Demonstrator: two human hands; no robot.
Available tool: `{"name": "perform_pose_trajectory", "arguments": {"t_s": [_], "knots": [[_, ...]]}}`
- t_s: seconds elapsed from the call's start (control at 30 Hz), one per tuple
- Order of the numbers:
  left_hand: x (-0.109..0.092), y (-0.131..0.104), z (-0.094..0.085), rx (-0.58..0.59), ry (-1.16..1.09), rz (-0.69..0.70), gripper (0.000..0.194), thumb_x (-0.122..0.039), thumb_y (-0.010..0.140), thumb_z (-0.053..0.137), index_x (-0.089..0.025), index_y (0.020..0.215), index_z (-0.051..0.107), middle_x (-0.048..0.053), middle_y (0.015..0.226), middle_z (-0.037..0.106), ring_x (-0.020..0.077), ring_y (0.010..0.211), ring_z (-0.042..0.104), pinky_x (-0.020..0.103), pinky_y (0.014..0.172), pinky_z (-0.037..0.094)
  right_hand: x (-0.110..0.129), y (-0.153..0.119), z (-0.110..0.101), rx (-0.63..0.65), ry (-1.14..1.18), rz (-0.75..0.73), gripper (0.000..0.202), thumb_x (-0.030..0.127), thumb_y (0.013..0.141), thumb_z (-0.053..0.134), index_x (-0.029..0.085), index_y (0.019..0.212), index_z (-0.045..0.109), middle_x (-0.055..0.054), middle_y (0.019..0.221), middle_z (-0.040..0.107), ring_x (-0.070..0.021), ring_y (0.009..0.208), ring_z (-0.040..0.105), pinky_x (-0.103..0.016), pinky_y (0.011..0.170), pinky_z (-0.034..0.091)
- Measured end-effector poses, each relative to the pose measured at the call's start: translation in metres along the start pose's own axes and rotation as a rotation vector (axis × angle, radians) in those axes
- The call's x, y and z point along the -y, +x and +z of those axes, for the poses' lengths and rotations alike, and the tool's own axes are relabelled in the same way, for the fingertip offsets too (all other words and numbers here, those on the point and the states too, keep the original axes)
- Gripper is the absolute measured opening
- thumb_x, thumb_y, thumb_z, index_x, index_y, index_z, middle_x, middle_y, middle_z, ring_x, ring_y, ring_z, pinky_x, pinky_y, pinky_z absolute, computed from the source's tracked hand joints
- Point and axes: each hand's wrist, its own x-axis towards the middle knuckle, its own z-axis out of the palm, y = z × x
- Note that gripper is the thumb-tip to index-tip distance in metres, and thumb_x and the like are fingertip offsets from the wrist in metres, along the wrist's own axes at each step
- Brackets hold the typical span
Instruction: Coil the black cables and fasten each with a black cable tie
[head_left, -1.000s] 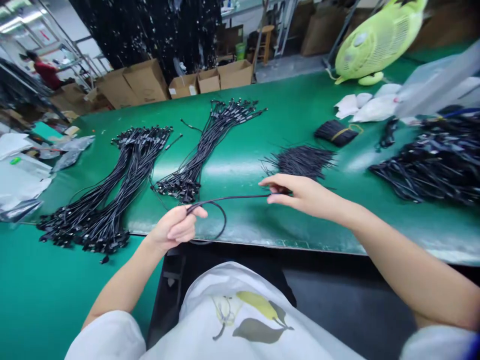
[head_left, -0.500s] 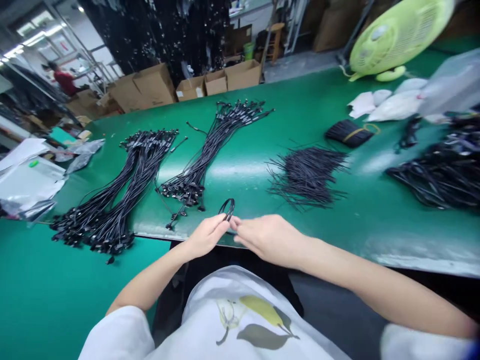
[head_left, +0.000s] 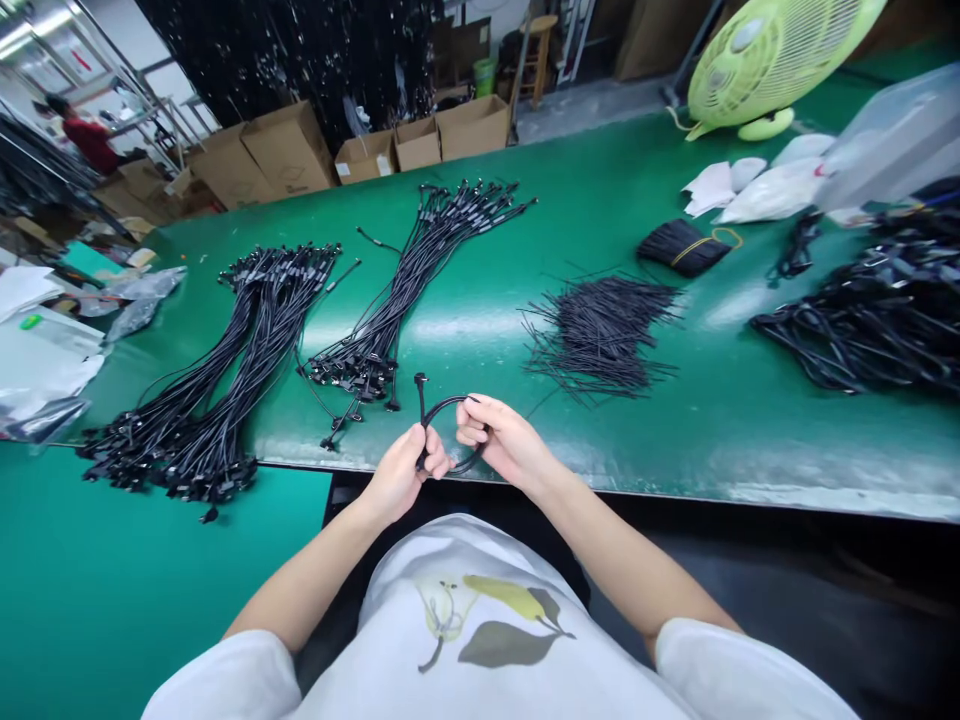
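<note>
A black cable (head_left: 445, 402) is bent into a loop between my hands, near the front edge of the green table. My left hand (head_left: 405, 470) pinches the loop's left side, and a connector end stands up above its fingers. The right side of the loop is gripped by my right hand (head_left: 504, 437), fingers curled. Beyond my left hand lies a bundle of black cables (head_left: 412, 285), with a larger cable bundle (head_left: 262, 340) further left. A loose pile of thin black ties (head_left: 611, 335) lies beyond my right hand.
A banded black bundle (head_left: 686, 247) and a heap of coiled cables (head_left: 870, 320) lie at the right. The green fan (head_left: 772, 60) stands at the back right. Papers and plastic bags (head_left: 52, 345) are at the left. Cardboard boxes (head_left: 292, 150) line the far edge; a person in red is beyond.
The loop has opened wider, and a connector end now stands up at my left hand. My right hand has turned and curled around the loop's right side. The view has shifted slightly.
</note>
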Motion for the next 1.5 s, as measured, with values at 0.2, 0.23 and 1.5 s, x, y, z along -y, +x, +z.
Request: {"name": "perform_pose_trajectory", "arguments": {"t_s": [0.2,0.23,1.5], "knots": [[0.007,-0.006,-0.009,0.120,0.565,0.050,0.041,-0.055,0.093,0.042,-0.017,0.107,0.050,-0.006,0.062,0.043,0.0120,0.058,0.042,0.031,0.073,0.042,0.000,-0.014,0.020,-0.089,0.050,-0.045,0.030,0.047,0.075,0.070,0.020,0.088,0.061,-0.002,0.078,0.057,-0.0176,0.085,0.060,-0.027,0.067,0.050],[0.008,-0.005,-0.010,0.167,0.634,0.052,0.041,-0.055,0.094,0.039,-0.016,0.104,0.052,-0.005,0.063,0.044,0.0127,0.059,0.042,0.031,0.072,0.041,-0.003,-0.016,0.025,-0.098,0.013,-0.059,0.033,0.051,0.079,0.066,0.021,0.090,0.060,-0.002,0.078,0.057,-0.0172,0.080,0.061,-0.026,0.060,0.050],[0.010,0.009,0.026,0.413,1.194,-0.142,0.029,-0.041,0.096,0.031,-0.021,0.083,0.046,-0.002,0.069,0.047,0.0144,0.063,0.044,0.027,0.062,0.036,0.008,-0.074,-0.055,0.407,-2.182,-0.667,0.026,0.014,0.098,0.029,0.015,0.085,0.052,-0.004,0.072,0.053,-0.0166,0.062,0.047,-0.031,0.052,0.022]]}}
